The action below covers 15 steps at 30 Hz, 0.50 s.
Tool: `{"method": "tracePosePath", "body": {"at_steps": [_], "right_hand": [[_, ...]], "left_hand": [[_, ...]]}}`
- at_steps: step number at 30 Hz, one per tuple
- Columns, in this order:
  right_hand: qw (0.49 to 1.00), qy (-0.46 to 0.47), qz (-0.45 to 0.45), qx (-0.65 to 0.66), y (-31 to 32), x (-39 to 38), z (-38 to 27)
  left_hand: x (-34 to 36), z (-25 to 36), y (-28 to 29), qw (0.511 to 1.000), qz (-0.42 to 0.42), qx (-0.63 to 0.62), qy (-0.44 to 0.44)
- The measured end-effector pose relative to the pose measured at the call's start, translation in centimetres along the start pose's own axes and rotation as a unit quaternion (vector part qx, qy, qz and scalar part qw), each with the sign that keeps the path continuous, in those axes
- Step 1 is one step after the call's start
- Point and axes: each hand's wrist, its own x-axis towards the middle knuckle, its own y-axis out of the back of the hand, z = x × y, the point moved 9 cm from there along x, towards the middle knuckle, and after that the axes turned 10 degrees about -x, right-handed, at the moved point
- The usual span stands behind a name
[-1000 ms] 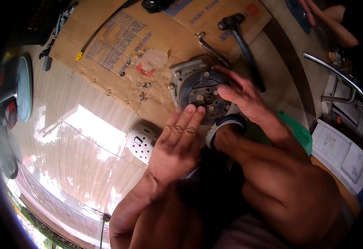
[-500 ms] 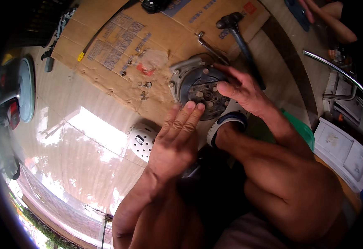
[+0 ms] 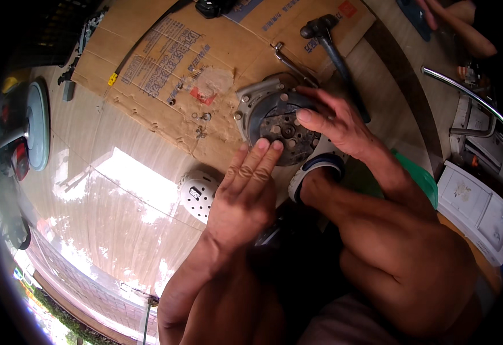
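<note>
A round dark metal disc [image 3: 271, 109], with bolt heads and a central hub, sits in a grey metal housing [image 3: 244, 106] on flattened cardboard. My left hand [image 3: 245, 195] lies open, its fingers straight and close together, the fingertips on the disc's near left part. Around the right edge of the disc curves my right hand [image 3: 343, 123]: the thumb rests over the face and the index finger reaches along the far rim. The other right fingers are mostly hidden. Just beyond the housing lies a metal wrench [image 3: 289, 62], and right of it a black hammer [image 3: 335, 54].
Small bolts [image 3: 202, 117] are scattered on the cardboard [image 3: 119, 63] left of the housing. My feet in white clogs [image 3: 198, 194] flank the work. A green container [image 3: 415, 175] and white plastic box [image 3: 478, 207] stand at right. Another person's arm [image 3: 464, 29] shows at upper right.
Both hands stay at the disc in nearly the same pose. The whole view has shifted very slightly; nothing is taken hold of or let go.
</note>
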Motion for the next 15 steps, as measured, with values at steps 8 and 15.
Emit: {"method": "tracePosePath", "body": {"at_steps": [8, 15], "right_hand": [[0.998, 0.023, 0.007, -0.062, 0.22, 0.35, -0.39], [0.998, 0.019, 0.008, -0.063, 0.34, -0.22, -0.95]], "left_hand": [[0.37, 0.04, 0.41, 1.0, 0.007, -0.001, 0.005], [-0.46, -0.38, -0.23, 1.0, -0.008, -0.014, 0.001]]}}
